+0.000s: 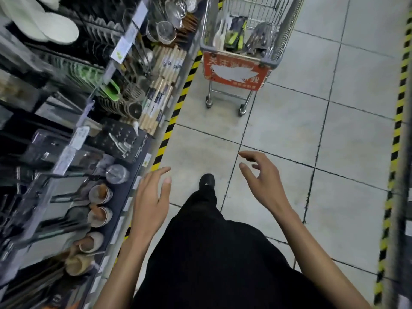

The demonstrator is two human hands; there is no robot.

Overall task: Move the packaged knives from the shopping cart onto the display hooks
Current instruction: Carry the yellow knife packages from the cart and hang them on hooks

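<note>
- A person is standing in a shop aisle and holding 2 bare hands out over the grey tiled floor (289,130).
- The left hand (149,197) is hovering beside the near end of the shelving (66,152), fingers almost straight, thumb held apart, gripping nothing.
- The right hand (265,181) is hanging to its right, well apart, with fingers spread wide and loosely bent, also holding nothing.
- The shopping cart (287,23) is sitting at the far end of the aisle, well apart from both hands, with a red sign (234,73) hanging across its near face.
- The packaged knives (236,34) are lying inside the cart's wire basket. A green-and-black pack is showing in the middle, with a greyer pack just to its right; the full count cannot be told.
- On the left, the shelving is carrying wire strainers (165,32) at the far end, wrapped wooden rolling pins (165,70) nearer, then dark grater packs (124,139).
- 4 round bamboo cups (100,195) are lying in a row on the near shelf, mouths turned towards the aisle; their contents cannot be told.
- Yellow-and-black tape (178,103) is running along the foot of the shelving.
- 1 black shoe (207,180) is showing between the hands, below black trousers (211,253).
</note>
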